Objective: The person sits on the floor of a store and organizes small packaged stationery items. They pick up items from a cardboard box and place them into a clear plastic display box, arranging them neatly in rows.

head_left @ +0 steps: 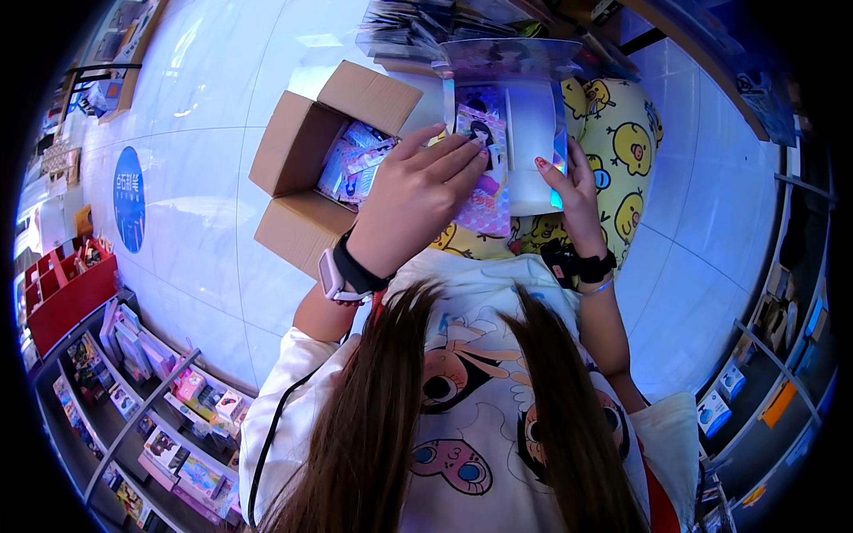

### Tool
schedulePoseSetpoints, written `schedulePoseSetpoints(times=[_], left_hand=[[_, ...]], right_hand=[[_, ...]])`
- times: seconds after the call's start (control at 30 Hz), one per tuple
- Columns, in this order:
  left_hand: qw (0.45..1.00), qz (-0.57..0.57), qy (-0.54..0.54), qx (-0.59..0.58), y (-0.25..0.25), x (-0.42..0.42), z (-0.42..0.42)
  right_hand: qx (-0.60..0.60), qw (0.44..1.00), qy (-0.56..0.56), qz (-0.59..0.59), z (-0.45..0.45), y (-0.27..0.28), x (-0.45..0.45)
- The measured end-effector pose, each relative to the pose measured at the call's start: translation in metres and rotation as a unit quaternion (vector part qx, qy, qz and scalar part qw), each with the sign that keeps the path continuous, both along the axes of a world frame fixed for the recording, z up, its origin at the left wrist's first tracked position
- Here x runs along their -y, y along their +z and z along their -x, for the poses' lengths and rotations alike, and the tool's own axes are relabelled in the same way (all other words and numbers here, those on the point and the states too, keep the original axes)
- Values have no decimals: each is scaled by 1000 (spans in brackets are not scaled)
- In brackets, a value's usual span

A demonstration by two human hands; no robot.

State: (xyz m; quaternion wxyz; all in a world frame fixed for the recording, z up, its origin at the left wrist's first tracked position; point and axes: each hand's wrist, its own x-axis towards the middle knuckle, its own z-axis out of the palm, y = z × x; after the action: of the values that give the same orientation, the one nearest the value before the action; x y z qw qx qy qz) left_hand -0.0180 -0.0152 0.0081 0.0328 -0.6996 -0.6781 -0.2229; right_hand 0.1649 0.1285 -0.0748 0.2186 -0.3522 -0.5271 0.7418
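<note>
My left hand [433, 186] rests its fingers on a pink printed packet [488, 193] bearing a doll-like figure with dark hair. The packet lies at the left part of an open white box [533, 120] with a shiny holographic edge and a raised clear lid flap. My right hand [574, 190] holds the box by its right side, thumb on the inside near the rim and the fingers behind it. The underside of my left palm is hidden. An open cardboard box [293, 146] with similar shiny packets [353, 163] inside stands to the left of my left hand.
A yellow cushion or cloth with chick prints [626, 146] lies under the white box. Beyond it is a clear bin [406, 40] of packaged items. Store shelves [153, 426] line the lower left and right [766, 373]. A red divided organizer [66, 293] stands at the far left.
</note>
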Motion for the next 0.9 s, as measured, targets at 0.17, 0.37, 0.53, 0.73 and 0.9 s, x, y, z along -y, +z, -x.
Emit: schedulePoseSetpoints(times=[0.17, 0.37, 0.53, 0.73, 0.9], left_hand=[[999, 19, 11, -41, -15, -19, -2], [995, 85, 52, -16, -22, -27, 4], [985, 166, 42, 26, -8, -10, 4], [973, 182, -74, 123, 13, -2, -8], [980, 179, -47, 77, -13, 2, -34]], right_hand=[[-9, 1000, -1, 2, 0, 0, 1], [-7, 1000, -3, 0, 1, 1, 2], [-7, 1000, 0, -8, 1, 3, 2], [-11, 1000, -3, 4, 0, 1, 0], [-17, 1000, 1, 6, 2, 1, 1]])
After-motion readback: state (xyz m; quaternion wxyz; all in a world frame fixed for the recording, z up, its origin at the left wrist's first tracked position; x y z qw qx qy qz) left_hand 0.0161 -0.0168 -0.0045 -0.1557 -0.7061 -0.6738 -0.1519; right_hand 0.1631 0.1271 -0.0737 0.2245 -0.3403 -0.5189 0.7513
